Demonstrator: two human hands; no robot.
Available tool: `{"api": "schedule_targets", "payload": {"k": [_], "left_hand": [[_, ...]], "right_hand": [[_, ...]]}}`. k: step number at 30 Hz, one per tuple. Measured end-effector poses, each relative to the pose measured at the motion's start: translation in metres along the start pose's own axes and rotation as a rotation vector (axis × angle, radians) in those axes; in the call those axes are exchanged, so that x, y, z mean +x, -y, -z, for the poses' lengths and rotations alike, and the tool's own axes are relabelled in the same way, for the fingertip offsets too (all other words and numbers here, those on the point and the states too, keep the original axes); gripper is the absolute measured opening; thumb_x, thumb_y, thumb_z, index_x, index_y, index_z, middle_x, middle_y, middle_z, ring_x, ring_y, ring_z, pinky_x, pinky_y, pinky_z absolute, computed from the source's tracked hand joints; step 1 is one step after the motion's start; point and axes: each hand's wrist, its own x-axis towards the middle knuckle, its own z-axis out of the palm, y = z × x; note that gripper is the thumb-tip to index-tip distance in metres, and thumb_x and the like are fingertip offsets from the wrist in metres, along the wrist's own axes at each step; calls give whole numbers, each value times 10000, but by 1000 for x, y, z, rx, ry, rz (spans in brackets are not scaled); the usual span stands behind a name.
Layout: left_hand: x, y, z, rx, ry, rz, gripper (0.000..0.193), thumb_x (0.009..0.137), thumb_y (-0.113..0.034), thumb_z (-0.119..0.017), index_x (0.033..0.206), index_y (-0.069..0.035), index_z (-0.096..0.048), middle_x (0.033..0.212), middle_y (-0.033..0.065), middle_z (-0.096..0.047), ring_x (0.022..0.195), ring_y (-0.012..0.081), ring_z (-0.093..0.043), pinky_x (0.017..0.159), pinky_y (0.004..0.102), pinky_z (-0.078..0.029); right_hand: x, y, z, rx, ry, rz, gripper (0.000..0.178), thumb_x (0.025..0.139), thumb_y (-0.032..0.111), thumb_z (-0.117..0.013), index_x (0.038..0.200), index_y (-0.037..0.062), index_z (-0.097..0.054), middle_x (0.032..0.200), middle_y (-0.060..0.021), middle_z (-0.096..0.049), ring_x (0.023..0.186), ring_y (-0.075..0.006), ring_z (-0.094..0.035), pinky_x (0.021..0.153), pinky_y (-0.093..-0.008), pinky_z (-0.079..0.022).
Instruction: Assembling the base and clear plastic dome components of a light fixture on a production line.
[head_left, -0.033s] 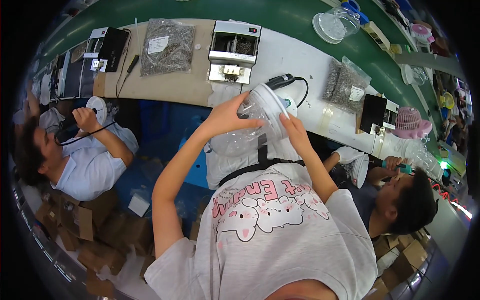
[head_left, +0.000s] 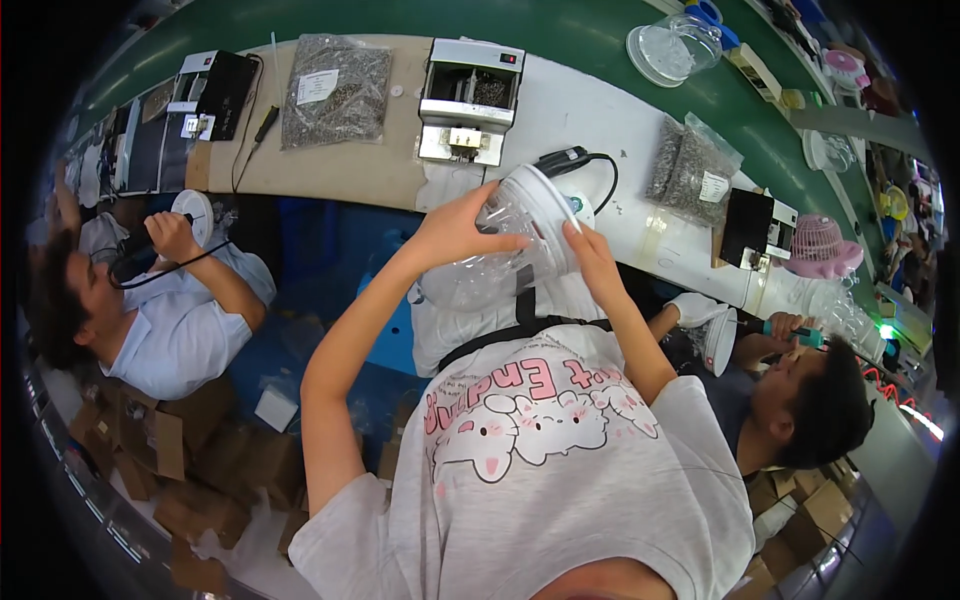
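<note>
In front of my waist I hold a clear plastic container (head_left: pixel 468 287) with a round white base (head_left: pixel 548 215), tilted so the base faces up and to the right. My left hand (head_left: pixel 462 237) wraps the clear wall close to the base, its thumb stretched across the plastic. At the right edge of the white base rests my right hand (head_left: pixel 593 262), gripping the rim with its fingers. Part of the base's outer face is hidden. Just beyond the container, a black corded power tool (head_left: pixel 562 160) lies on the bench.
A screw feeder (head_left: pixel 470 105) stands on the bench (head_left: pixel 570 100) ahead. Bags of screws (head_left: pixel 335 92) lie left and right of it, with a screwdriver (head_left: pixel 262 128) at the left. Co-workers sit on both sides, each handling a white-based container. Cardboard boxes (head_left: pixel 205 510) crowd the floor behind.
My right hand has shifted very slightly up along the white rim. The container has barely moved in my hands.
</note>
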Motion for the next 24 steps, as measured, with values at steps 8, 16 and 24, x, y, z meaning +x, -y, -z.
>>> {"api": "schedule_targets", "payload": {"k": [8,16,24], "left_hand": [[1,-6,1,145,-7,105,1088,540,-727,-593,1253,63,-368,1193,227,-484,1063,323,-516,883,366,-411],[-1,3,0,186,-16,92,1076,539,-739,-578,1238,56,-386,1161,221,-508,1044,320,-528,853,377,-432],[5,8,-2,205,-16,71,1027,535,-751,-564,1159,57,-448,1083,212,-556,979,313,-566,820,383,-447]], "right_hand": [[2,-11,0,82,29,-33,375,930,284,-411,1106,-15,-555,971,-44,-601,889,-88,-509,805,-228,-387],[-3,-7,-14,167,-34,-12,367,919,292,-444,1074,-13,-579,947,-33,-609,850,-71,-514,786,-224,-391],[4,-18,-9,336,-30,-41,393,897,311,-459,1038,-37,-575,953,-85,-618,837,-139,-580,770,-274,-438]]}}
